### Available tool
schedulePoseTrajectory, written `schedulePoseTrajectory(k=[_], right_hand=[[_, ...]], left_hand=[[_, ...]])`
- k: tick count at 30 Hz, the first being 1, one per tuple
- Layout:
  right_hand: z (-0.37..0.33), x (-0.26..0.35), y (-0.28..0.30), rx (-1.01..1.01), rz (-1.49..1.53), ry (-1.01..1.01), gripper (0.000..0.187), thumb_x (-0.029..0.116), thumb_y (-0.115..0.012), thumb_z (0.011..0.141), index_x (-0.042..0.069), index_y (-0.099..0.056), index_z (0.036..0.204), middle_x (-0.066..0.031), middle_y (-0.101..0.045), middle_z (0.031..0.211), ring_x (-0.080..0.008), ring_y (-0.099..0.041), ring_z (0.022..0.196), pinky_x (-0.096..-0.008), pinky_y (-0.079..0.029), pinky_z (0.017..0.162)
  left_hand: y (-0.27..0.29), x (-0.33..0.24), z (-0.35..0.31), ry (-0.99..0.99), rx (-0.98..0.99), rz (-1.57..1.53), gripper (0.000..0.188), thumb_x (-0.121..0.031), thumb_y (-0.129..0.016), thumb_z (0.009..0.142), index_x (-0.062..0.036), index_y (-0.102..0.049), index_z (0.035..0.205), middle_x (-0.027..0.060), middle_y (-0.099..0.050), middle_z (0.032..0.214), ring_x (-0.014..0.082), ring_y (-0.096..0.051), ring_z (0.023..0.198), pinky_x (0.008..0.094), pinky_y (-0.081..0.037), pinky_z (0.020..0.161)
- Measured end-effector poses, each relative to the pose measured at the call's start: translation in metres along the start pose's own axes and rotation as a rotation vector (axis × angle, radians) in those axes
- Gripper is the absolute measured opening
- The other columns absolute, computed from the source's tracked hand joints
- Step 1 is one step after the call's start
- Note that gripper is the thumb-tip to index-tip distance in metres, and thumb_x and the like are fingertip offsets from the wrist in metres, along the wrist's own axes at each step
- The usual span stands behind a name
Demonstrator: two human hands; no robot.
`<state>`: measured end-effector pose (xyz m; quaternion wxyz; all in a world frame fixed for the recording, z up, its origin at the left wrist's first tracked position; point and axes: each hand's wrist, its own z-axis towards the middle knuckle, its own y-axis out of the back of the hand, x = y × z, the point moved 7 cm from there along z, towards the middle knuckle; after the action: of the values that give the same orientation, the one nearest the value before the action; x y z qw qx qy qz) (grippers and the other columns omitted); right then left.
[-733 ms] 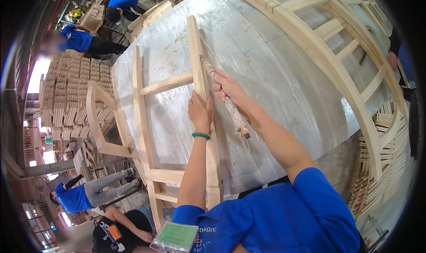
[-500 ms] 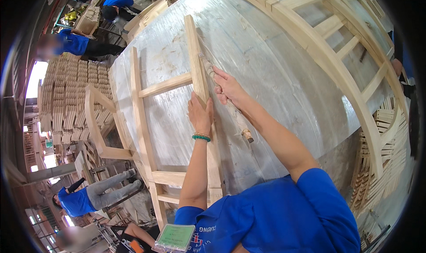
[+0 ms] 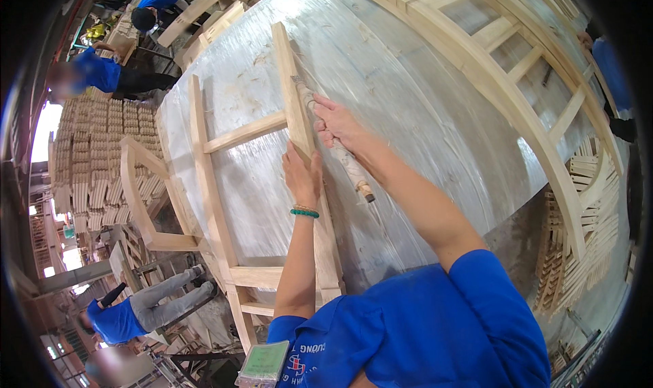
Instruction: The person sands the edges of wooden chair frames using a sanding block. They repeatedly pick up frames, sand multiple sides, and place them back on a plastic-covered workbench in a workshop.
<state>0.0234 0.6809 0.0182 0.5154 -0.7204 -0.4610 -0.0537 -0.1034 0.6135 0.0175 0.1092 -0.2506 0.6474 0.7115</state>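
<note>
A pale wooden frame [image 3: 212,184] of long rails joined by crosspieces lies on the plastic-covered table. My left hand [image 3: 301,175], a green bead bracelet at its wrist, grips the frame's right rail, thumb on one side and fingers on the other. In my right hand [image 3: 338,124] is a long rod [image 3: 352,168] wrapped in a pale, patterned sheet, with a dark near end. The rod slants along the right side of that rail, its far tip against or very close to the wood. My right fingers are closed around its middle.
Shiny plastic sheet [image 3: 401,116] covers the table. Curved wooden frames [image 3: 507,95] stand along the right side. Another angled frame [image 3: 146,235] is beyond the table's left edge, near stacked wooden parts [image 3: 95,160]. Several people in blue shirts are at the left; another is partly visible far right.
My right hand and the rod have slid a little farther away along the rail. My left hand keeps its hold on the rail. The whole view has shifted slightly.
</note>
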Motion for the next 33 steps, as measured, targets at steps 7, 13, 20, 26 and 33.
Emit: schedulePoseTrajectory(k=[7, 13, 20, 26, 33], right_hand=[[0.006, -0.007, -0.003, -0.001, 0.105, 0.039, 0.059, 0.022, -0.048, 0.099, 0.028, -0.021, 0.151, 0.0028, -0.041, 0.064, -0.007, -0.033, 0.042, -0.0254, -0.032, 0.035], [0.005, -0.004, -0.011, 0.007, 0.206, -0.006, 0.059, 0.018, -0.046, 0.1, 0.027, -0.019, 0.152, 0.0024, -0.04, 0.064, -0.0071, -0.033, 0.042, -0.0254, -0.032, 0.034], [0.018, -0.01, -0.013, 0.027, 0.417, -0.013, 0.058, 0.02, -0.047, 0.098, 0.028, -0.024, 0.151, -0.0012, -0.043, 0.063, -0.0104, -0.036, 0.042, -0.0289, -0.033, 0.036], [0.034, 0.013, -0.004, -0.061, 0.148, 0.148, 0.055, 0.022, -0.047, 0.099, 0.031, -0.028, 0.149, -0.0011, -0.044, 0.062, -0.0107, -0.038, 0.042, -0.0285, -0.033, 0.035], [-0.002, -0.001, 0.001, 0.002, 0.077, 0.068, 0.06, 0.024, -0.049, 0.099, 0.024, -0.021, 0.152, 0.0012, -0.042, 0.064, -0.0086, -0.036, 0.042, -0.0268, -0.035, 0.035]], left_hand=[[0.001, -0.004, 0.0, -0.062, -0.022, -0.017, 0.069, -0.027, -0.064, 0.085, 0.0001, -0.033, 0.141, 0.0233, -0.05, 0.12, 0.0415, -0.049, 0.112, 0.0461, -0.043, 0.094], [0.0, 0.003, 0.001, -0.054, -0.037, -0.009, 0.069, -0.026, -0.064, 0.084, 0.0037, -0.035, 0.139, 0.0246, -0.05, 0.12, 0.0415, -0.049, 0.112, 0.0458, -0.043, 0.094], [-0.003, 0.002, 0.001, -0.043, -0.012, -0.042, 0.068, -0.02, -0.065, 0.082, 0.0044, -0.036, 0.138, 0.0233, -0.051, 0.122, 0.0404, -0.049, 0.115, 0.045, -0.042, 0.096], [-0.003, -0.006, 0.005, -0.129, -0.058, -0.045, 0.068, -0.027, -0.065, 0.083, 0.0024, -0.037, 0.138, 0.0236, -0.052, 0.113, 0.0412, -0.05, 0.11, 0.046, -0.044, 0.092], [0.004, 0.0, 0.002, -0.081, -0.095, 0.016, 0.068, -0.026, -0.067, 0.083, -0.0011, -0.036, 0.138, 0.0227, -0.052, 0.115, 0.0405, -0.051, 0.109, 0.0454, -0.044, 0.092]])
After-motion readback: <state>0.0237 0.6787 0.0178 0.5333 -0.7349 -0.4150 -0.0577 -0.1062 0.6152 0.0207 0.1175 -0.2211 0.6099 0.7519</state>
